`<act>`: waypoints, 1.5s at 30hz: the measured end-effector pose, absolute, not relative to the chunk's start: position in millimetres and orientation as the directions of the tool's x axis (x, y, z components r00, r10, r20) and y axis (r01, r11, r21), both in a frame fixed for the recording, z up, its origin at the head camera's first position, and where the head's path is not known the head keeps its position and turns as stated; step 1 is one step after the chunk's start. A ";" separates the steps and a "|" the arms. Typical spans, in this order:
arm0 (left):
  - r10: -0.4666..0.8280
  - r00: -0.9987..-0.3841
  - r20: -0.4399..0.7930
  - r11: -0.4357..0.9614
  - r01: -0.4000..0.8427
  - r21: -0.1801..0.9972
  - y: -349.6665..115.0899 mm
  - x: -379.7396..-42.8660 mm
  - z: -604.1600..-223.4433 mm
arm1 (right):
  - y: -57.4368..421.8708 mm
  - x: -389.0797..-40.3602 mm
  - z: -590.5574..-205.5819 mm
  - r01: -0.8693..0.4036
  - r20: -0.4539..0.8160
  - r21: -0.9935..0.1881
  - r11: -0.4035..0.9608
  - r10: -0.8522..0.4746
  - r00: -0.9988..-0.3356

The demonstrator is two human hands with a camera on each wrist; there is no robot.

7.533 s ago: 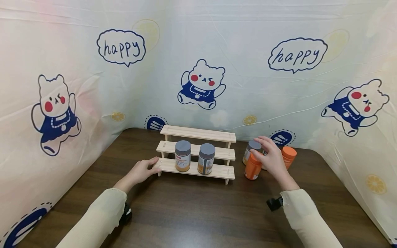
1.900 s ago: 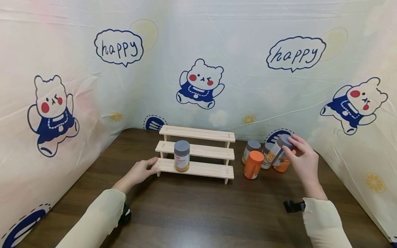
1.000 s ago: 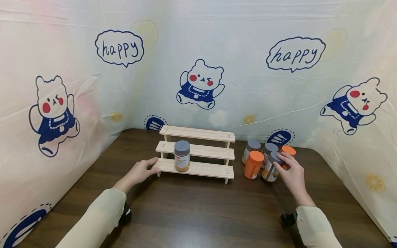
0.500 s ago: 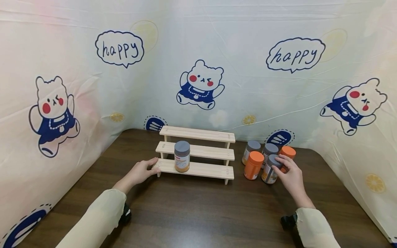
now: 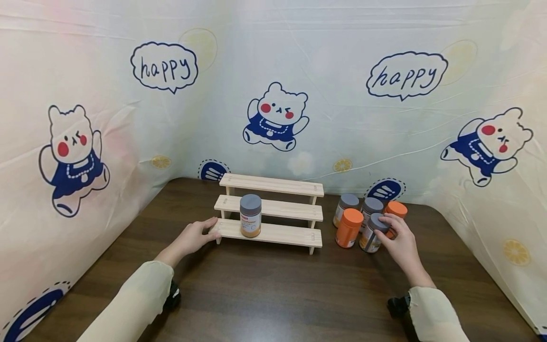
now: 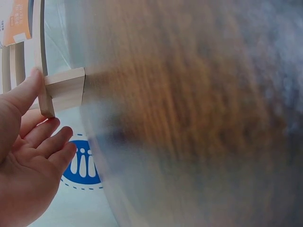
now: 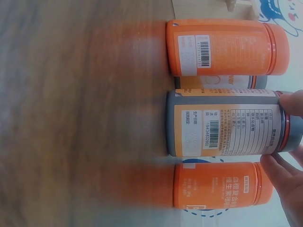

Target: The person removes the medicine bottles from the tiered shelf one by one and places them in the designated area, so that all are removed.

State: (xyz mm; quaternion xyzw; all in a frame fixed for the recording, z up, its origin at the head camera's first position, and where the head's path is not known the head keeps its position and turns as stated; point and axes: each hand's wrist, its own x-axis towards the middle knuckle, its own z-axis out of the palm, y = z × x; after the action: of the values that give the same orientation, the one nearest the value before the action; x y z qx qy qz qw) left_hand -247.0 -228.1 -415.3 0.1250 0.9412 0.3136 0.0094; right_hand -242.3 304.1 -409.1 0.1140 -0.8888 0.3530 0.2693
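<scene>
The right hand point(image 5: 399, 242) is in the lower right part of the head view. Its fingertips point(image 7: 292, 103) pinch the grey lid of a grey jar point(image 5: 372, 232), which stands upright on the table point(image 5: 273, 294). In the right wrist view this jar point(image 7: 222, 124) lies across the middle of the frame, between two orange jars; I cannot tell if they touch it. One orange jar point(image 5: 349, 228) stands just left of the grey jar in the head view, the other orange jar point(image 5: 396, 210) is behind the hand. Two more grey-lid jars point(image 5: 347, 205) stand close behind them, near the cloth wall.

The left hand point(image 5: 191, 237) is left of the centre in the head view. It holds the left end of the lowest step of a wooden rack point(image 5: 273, 209); in the left wrist view the thumb point(image 6: 21, 92) lies on the end of the step point(image 6: 64, 90) and the other fingers are loosely bent under it. The rack has three steps and stands in the middle of the table. One jar point(image 5: 250, 222) with a grey lid stands on the lowest step, near its left end.

The cloth point(image 5: 273, 95) behind the table has bears and the word "happy".
</scene>
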 end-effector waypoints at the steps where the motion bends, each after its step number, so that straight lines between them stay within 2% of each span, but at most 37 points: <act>1: 0.241 -0.969 0.060 0.772 0.228 0.594 -228.0 -247.0 -415.2 | 304.0 -242.2 -409.1 -0.393 0.559 -0.567 0.724 -0.012 -0.829; 15: 0.237 -0.969 0.063 0.771 0.227 0.595 -228.9 -249.2 -418.3 | 302.4 -240.4 -403.6 -0.380 0.573 -0.545 0.747 0.002 -0.819; 25: 0.237 -0.970 0.061 0.770 0.226 0.596 -229.0 -248.8 -418.5 | 292.8 -240.8 -380.8 -0.404 0.602 -0.558 0.725 0.019 -0.798; 34: 0.239 -0.969 0.064 0.770 0.229 0.596 -229.7 -248.0 -417.8 | 269.9 -244.6 -344.7 -0.501 0.643 -0.522 0.690 -0.068 -0.763; 45: 0.241 -0.968 0.068 0.774 0.233 0.589 -230.9 -250.9 -419.8 | 217.4 -255.2 -316.4 -0.634 0.665 -0.504 0.587 -0.205 -0.718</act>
State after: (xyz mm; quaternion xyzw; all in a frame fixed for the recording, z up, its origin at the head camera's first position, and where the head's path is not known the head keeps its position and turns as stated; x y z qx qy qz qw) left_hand -250.9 -230.9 -419.8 0.1258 0.9417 0.3120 0.0057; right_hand -255.2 217.4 -316.4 0.2484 -0.8449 0.3808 0.2818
